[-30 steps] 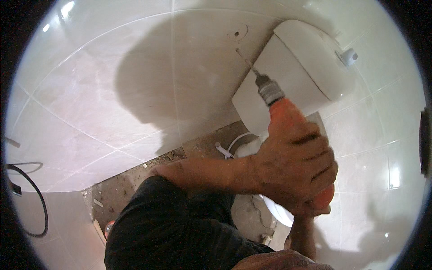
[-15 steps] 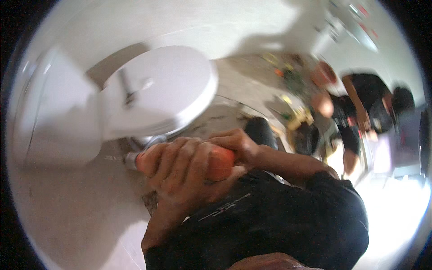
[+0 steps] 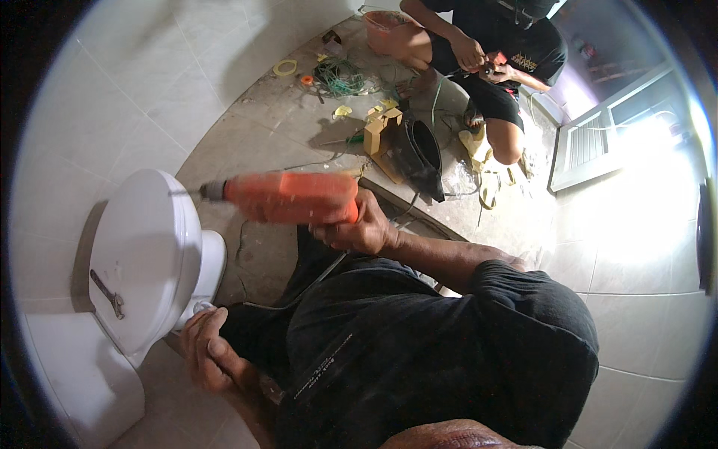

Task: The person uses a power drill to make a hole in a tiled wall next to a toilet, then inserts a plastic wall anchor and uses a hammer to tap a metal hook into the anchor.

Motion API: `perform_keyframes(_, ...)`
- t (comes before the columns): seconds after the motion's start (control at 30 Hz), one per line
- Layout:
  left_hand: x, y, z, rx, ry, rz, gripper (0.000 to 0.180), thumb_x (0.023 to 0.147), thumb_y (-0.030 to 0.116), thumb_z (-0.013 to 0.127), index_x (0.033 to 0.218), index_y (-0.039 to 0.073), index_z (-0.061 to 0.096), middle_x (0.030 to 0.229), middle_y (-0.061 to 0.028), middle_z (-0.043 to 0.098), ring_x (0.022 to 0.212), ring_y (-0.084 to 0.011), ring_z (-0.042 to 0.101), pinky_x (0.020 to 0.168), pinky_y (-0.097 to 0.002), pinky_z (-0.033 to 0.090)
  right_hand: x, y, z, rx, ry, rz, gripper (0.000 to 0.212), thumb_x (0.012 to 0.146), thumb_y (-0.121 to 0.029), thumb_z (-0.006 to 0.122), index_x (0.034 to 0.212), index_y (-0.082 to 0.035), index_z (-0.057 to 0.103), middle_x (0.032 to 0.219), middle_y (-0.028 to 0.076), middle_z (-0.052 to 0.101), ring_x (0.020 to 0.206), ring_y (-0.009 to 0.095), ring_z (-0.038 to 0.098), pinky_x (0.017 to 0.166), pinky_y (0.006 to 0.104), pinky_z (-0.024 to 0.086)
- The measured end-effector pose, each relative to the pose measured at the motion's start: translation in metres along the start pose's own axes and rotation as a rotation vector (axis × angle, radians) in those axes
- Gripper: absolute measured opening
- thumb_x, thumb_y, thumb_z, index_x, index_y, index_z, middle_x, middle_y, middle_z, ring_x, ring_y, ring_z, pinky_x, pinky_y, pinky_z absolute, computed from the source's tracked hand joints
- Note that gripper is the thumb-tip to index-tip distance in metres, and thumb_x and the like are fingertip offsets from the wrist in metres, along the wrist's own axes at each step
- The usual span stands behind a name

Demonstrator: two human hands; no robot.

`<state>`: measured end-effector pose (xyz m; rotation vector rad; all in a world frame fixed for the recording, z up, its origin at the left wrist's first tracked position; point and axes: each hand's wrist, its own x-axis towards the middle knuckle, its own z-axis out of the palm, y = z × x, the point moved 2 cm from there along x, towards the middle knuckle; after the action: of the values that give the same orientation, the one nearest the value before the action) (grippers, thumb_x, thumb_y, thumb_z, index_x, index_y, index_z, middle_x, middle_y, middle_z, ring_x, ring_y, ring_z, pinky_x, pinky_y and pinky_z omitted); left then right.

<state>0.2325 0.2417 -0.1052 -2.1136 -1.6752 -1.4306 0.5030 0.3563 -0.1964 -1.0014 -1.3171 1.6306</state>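
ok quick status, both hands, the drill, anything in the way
Right hand gripping orange drill, pointed left. Left hand low near toilet, fingers curled, grip unclear. Possible obstacle: wrench lying on toilet lid.

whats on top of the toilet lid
A metal tool, apparently a wrench, lies on the closed white toilet lid. The orange drill overlaps its edge only in this view. The lid covers the bowl, so its inside cannot be seen.

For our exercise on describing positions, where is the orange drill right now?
In the head view, the orange drill is left of centre, gripped in the person's right hand, its bit pointing left and showing against the toilet lid.
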Motion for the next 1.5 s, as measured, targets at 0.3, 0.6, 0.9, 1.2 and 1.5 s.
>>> perform_keyframes(0.3,-0.075,-0.056,0.001,0.067,-0.108,-0.503,0.019,0.093,0.012,0.063,0.082,-0.003,0.067,0.083,-0.0138,0.069,0.077,-0.0272,0.066,0.072,-0.0366,0.052,0.059,0.033,-0.015,0.703,0.318,0.202,0.034,0.089,-0.018,0.067,0.118,-0.005,0.055,0.094,0.010,0.061,0.070,0.017,0.059,0.064,0.0368,0.053)
perform_keyframes(0.6,-0.111,-0.067,-0.011,0.124,-0.105,-0.729,0.012,0.092,0.007,0.065,0.087,-0.003,0.070,0.083,-0.0134,0.071,0.078,-0.0220,0.067,0.074,-0.0355,0.051,0.088,0.079,-0.032,0.979,0.404,0.294,0.033,0.093,-0.019,0.062,0.118,-0.004,0.047,0.096,0.013,0.060,0.073,0.020,0.058,0.069,0.0400,0.055)
perform_keyframes(0.9,-0.130,-0.085,-0.010,0.059,-0.127,-0.803,0.014,0.092,0.008,0.066,0.092,-0.005,0.071,0.081,-0.0129,0.071,0.077,-0.0182,0.066,0.073,-0.0334,0.051,0.122,0.139,-0.064,1.156,0.407,0.135,0.043,0.093,-0.019,0.063,0.126,-0.004,0.041,0.099,0.012,0.053,0.086,0.025,0.058,0.075,0.0431,0.055)
perform_keyframes(1.2,-0.152,-0.094,-0.015,0.194,-0.289,-0.844,0.021,0.090,0.016,0.069,0.085,-0.004,0.070,0.073,-0.0126,0.069,0.068,-0.0171,0.063,0.068,-0.0338,0.049,0.203,0.179,-0.112,1.243,0.624,0.109,0.051,0.094,-0.023,0.063,0.135,-0.005,0.037,0.117,0.018,0.050,0.102,0.031,0.057,0.091,0.0539,0.052)
perform_keyframes(1.5,-0.180,-0.083,-0.016,0.253,-0.245,-1.117,0.029,0.091,0.022,0.066,0.084,-0.006,0.067,0.070,-0.0163,0.066,0.064,-0.0194,0.058,0.064,-0.0378,0.046,0.293,0.260,-0.190,1.232,0.608,0.051,0.059,0.091,-0.027,0.064,0.142,-0.011,0.038,0.133,0.018,0.048,0.117,0.036,0.053,0.098,0.0608,0.044)
